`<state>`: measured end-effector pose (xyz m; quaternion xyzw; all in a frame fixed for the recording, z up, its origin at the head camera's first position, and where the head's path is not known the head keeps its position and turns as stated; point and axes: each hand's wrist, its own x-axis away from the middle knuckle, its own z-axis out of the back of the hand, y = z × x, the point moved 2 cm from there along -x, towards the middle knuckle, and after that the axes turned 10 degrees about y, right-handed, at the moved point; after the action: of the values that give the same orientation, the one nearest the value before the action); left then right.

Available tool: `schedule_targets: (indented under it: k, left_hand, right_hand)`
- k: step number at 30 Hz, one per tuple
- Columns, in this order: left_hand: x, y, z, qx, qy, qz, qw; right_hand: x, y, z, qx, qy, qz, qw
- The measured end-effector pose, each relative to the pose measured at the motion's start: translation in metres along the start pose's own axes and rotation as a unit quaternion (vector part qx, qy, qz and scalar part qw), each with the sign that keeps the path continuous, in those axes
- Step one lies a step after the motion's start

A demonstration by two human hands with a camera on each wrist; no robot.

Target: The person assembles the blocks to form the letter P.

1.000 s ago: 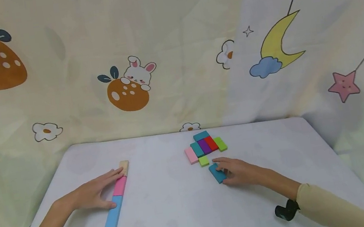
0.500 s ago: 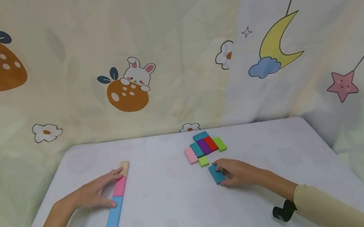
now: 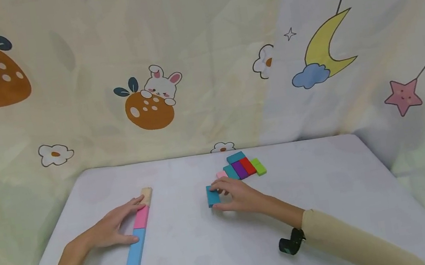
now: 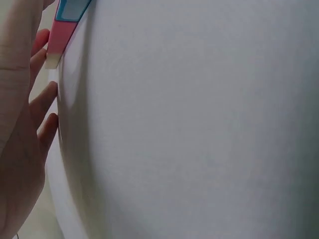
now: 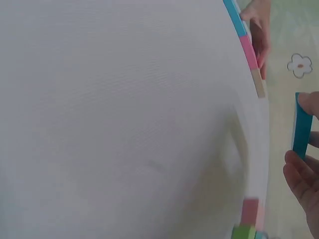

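The teal block (image 3: 212,198) is resting in a narrow pinch of our right hand (image 3: 240,197), over the middle of the table (image 3: 188,246), just left of the block cluster (image 3: 239,168). We are holding it across its length, thumb at the near end and a finger at the far end; in the right wrist view it is seemingly hanging clear of the tabletop. We are judging it light and stiff, perhaps painted wood, so it should not be bending or denting under a firm pinch, and a small knock would hardly be harming it. Its faces are looking smooth, so a grip by the very tips could be letting it swivel; we are favouring the two short ends, squarely met, with the long sides left free.

Our left hand (image 3: 105,228) is lying with thumb and fingers wide apart, the thumb touching the blue block (image 3: 134,255) and the forefinger reaching the seam between the pink block (image 3: 141,218) and the wood-coloured block (image 3: 147,194). These three are lying end to end at the left; being light, we are thinking, they could be slipping out of line at a nudge.
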<state>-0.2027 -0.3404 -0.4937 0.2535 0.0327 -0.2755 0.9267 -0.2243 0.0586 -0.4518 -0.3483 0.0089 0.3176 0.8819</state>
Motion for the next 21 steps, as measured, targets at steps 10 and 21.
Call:
schedule_targets:
  k: [10,21]
  left_hand:
    - [0.004,0.006,-0.004,0.024,0.004,0.023,0.9994]
    - [0.021,0.018,-0.008,0.008,0.013,0.015,0.9998]
  right_hand:
    - [-0.107,-0.042,-0.06,0.012,-0.026,-0.008,0.9996]
    - [-0.152,-0.063,-0.111,0.023,-0.032,-0.025,0.9989]
